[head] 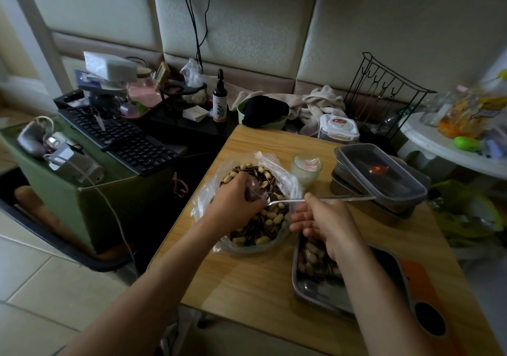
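Seemingly sorting — left hand curls among the peanuts in the bag, its hold hidden; right hand pinches a spoon beside the tray, ready for scooping across.

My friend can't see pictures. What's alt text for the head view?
A left hand grips a metal spoon in a bag of peanuts and seeds; the right hand hovers over a metal tray on a wooden table.

Pretty dim and murky overall, soft light with no hard shadows, the wall panels and floor tiles look palest. Tiny red glare on the container lid. Left hand slightly smeared, big fisheye warp, jars far right totally blurry
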A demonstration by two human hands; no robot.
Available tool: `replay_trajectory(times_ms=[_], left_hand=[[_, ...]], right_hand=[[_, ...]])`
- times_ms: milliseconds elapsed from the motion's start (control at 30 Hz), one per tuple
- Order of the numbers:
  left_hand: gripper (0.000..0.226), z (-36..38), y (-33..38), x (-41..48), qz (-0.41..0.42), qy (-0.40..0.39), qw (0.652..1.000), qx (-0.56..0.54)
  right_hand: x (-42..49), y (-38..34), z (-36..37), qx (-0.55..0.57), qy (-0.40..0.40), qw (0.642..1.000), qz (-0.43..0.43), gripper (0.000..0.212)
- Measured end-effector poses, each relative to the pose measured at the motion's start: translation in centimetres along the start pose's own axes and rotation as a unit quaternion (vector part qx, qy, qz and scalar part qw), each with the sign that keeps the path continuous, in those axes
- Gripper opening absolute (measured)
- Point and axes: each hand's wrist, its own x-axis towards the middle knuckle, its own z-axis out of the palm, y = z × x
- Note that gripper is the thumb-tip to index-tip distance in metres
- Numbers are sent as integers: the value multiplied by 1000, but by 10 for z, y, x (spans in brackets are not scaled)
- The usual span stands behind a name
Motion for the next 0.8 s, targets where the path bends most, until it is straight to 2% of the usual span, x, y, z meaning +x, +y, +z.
replay_trajectory(times_ms=[233,367,467,567,667,800], left_hand=[[56,-1,-1,-4,0,-16,1000,-2],[61,-2,-1,-5,-6,-14,999,-30],[62,-3,0,-6,-4,-16,998,-66],[62,-4,3,-7,17,-13,995,-94],[61,-5,4,-8,50,-10,992,-117],[66,-7,4,-9,71,-20,987,-142]], right_hand=[[-2,-1,5,-44,-36,998,-32,39],[-2,-2,7,-49,-66,993,-86,35],[-3,-5,9,-74,-95,982,-145,24],[-7,-8,12,-132,-106,957,-234,11],[-6,-6,16,-179,-122,924,-315,16],[0,-1,21,-254,-82,880,-392,8]])
